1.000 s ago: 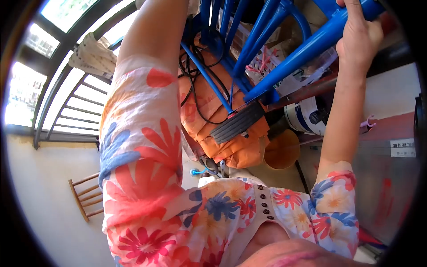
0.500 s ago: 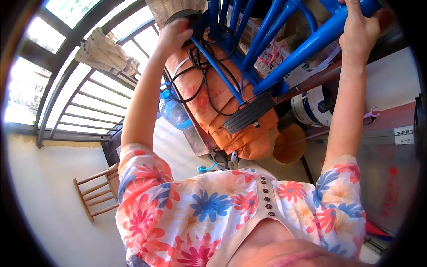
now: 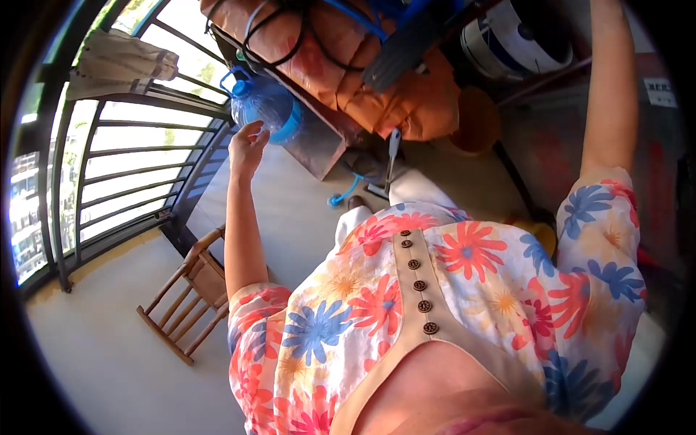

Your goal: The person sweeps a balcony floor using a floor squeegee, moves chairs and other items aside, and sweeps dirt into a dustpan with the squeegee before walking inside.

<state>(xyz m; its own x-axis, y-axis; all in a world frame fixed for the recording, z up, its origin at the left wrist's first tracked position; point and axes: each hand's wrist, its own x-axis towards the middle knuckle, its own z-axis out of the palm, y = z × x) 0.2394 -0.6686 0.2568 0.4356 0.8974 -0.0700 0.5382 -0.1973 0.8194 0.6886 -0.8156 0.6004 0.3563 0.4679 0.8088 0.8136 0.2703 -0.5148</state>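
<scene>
My left hand (image 3: 249,148) holds nothing, its fingers loosely bent and apart. It is nearest a clear blue plastic water jug (image 3: 264,109) with a blue cap and handle; I cannot tell whether the fingertips touch it. Of my right arm only the forearm (image 3: 610,94) shows, reaching up past the top edge; the hand is hidden. Above, a large orange wrapped bundle (image 3: 406,105) carries loops of black cable (image 3: 299,47). A dark ridged wheel-like part (image 3: 402,54) and part of a blue metal frame (image 3: 355,16) lie over the bundle.
A barred window (image 3: 145,148) with a hanging cloth (image 3: 119,65) is at the left. A small wooden chair (image 3: 206,279) stands on the pale floor. A white bucket (image 3: 493,43) and a brown round container (image 3: 478,123) are at the upper right.
My left hand has left the black part on the blue frame and moved down beside the water jug. My right hand, earlier on the blue tube, has gone out of view. The view has tilted down.
</scene>
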